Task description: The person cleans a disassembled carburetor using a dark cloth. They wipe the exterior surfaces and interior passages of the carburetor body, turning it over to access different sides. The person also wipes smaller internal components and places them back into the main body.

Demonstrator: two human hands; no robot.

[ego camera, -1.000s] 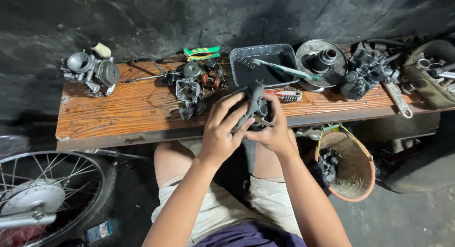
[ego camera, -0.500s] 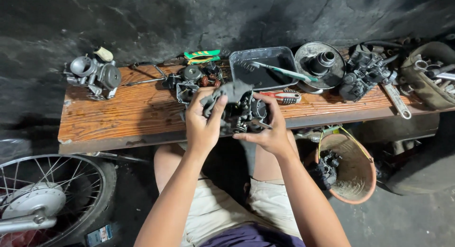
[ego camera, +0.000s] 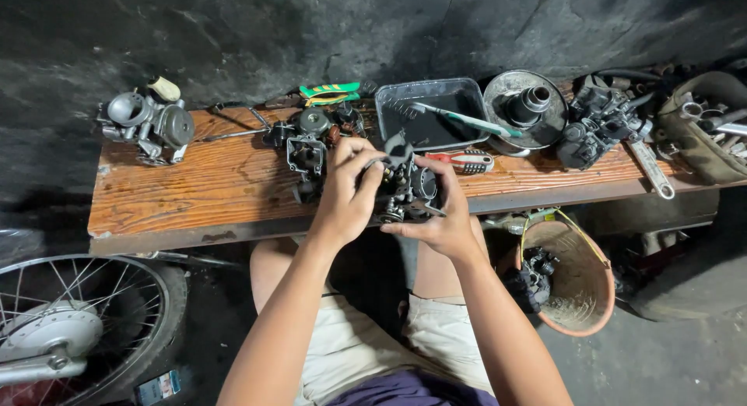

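Both my hands hold a dark, greasy carburetor [ego camera: 405,184] just above the front edge of a low wooden bench [ego camera: 194,188]. My left hand [ego camera: 346,192] grips its left side, fingers curled over the top. My right hand [ego camera: 440,211] cups it from the right and below, thumb on its face. Another dismantled carburetor body [ego camera: 307,153] lies on the bench right behind my left hand.
A silver carburetor [ego camera: 148,122] sits at the bench's left end. Behind are a grey tray [ego camera: 432,114] with a toothbrush, a red-handled screwdriver [ego camera: 463,161], a round metal clutch part [ego camera: 525,106], more engine parts [ego camera: 599,122], a wrench [ego camera: 650,168]. An orange basket [ego camera: 576,277] and a spoked wheel [ego camera: 70,328] stand on the floor.
My hands have turned the carburetor over and lowered it slightly toward the bench edge; my left hand shifted from covering it to gripping its left side.
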